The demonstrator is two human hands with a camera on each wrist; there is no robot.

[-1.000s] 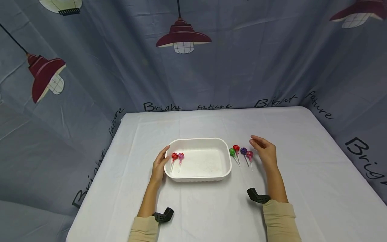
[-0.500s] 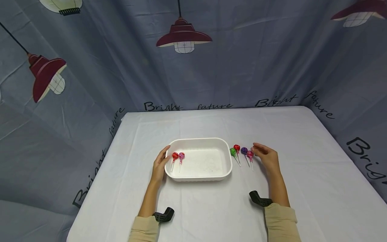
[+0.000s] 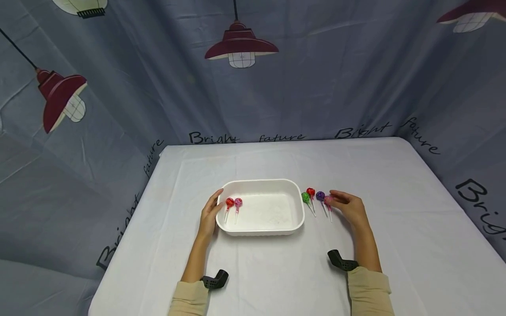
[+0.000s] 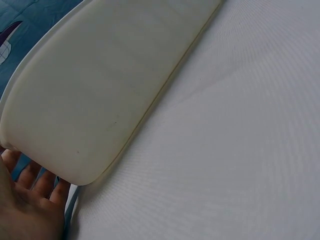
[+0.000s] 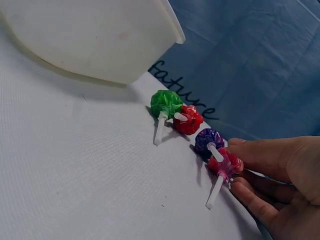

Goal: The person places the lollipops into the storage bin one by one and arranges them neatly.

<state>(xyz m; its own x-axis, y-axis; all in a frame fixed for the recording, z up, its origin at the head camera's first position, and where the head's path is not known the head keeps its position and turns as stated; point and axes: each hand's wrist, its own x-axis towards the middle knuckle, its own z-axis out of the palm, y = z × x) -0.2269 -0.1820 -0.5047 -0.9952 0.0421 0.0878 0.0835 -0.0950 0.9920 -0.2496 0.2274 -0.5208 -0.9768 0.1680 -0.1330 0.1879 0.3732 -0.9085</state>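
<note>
My left hand [image 3: 207,217] holds the left end of a white plastic tray [image 3: 269,231], with fingers against its outer wall and the thumb at the rim. Two lollipops lie inside near that end, a red lollipop [image 3: 229,202] and a pink lollipop [image 3: 238,202]. To the right of the tray, my right hand [image 3: 351,209] pinches the head of another pink lollipop [image 5: 227,164] between thumb and fingers. Its stick points down toward the cloth. Touching it is a purple lollipop [image 5: 209,142]; a green lollipop [image 5: 166,103] and a red lollipop [image 5: 189,121] lie closer to the tray.
A white cloth [image 3: 276,272] covers the table. Behind it hangs a grey-blue curtain [image 3: 316,87] printed with red lamps and lettering. Each wrist carries a black camera mount, the left mount [image 3: 215,279] and the right mount [image 3: 341,261].
My right hand has come down slightly onto the outermost pink lollipop, and its fingers have closed in around the head. The left hand and the tray stay put.
</note>
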